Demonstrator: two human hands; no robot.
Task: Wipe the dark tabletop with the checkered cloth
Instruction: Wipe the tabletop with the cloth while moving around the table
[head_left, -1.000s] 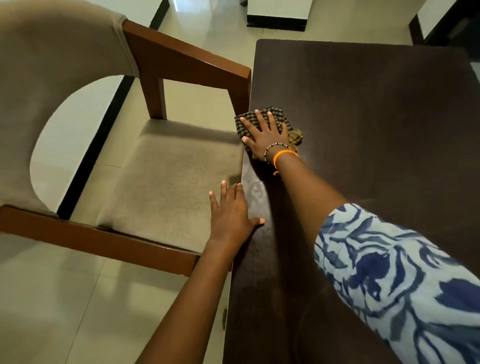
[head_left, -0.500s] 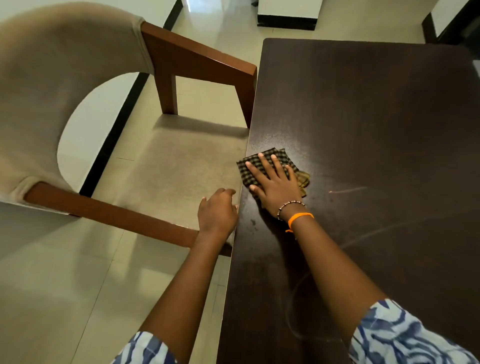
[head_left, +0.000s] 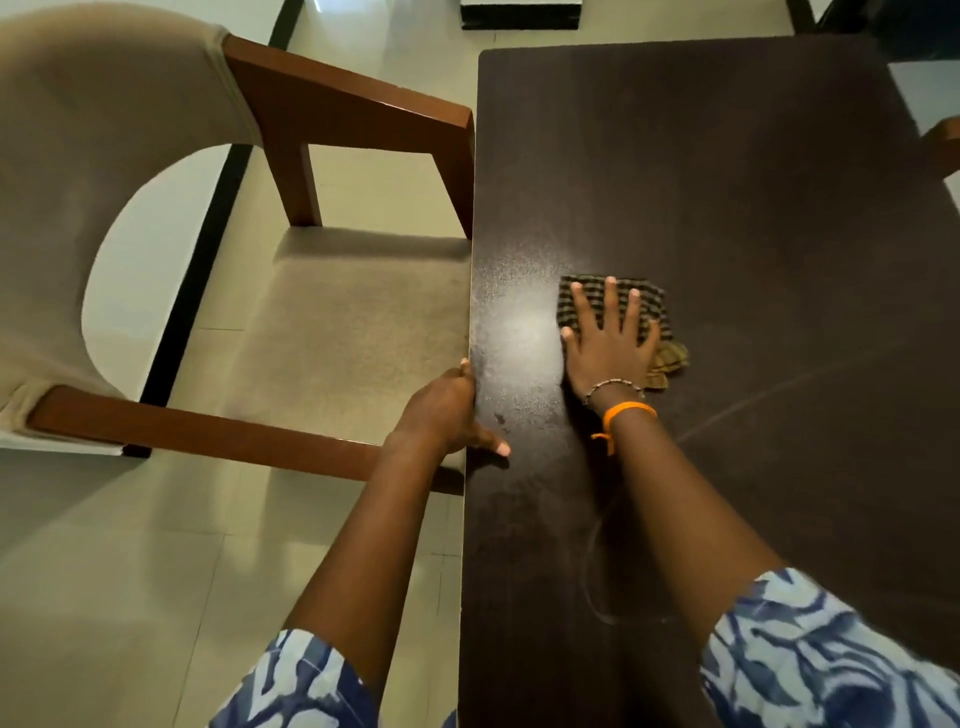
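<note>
The right hand (head_left: 609, 345), fingers flat, is pressing the checkered cloth (head_left: 655, 306) farther right across the tabletop (head_left: 727, 182); the left hand (head_left: 448, 410) is now gripping its left edge beside the chair (head_left: 332, 306).

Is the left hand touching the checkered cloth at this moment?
Apart. The head view shows the left hand gripping the tabletop edge, with bare dark surface between it and the checkered cloth under the right hand.

The desk (head_left: 727, 208) is dark brown with pale smears. Under the right hand (head_left: 610, 348) lies a cloth (head_left: 655, 301) checked black and tan. At that wrist sit an orange band (head_left: 626, 411) and a beaded bracelet (head_left: 613, 384). The sleeves (head_left: 831, 660) are pale blue with navy swirls. Beside the left hand (head_left: 444, 410), the chair (head_left: 337, 322) is beige with reddish-brown wood.
</note>
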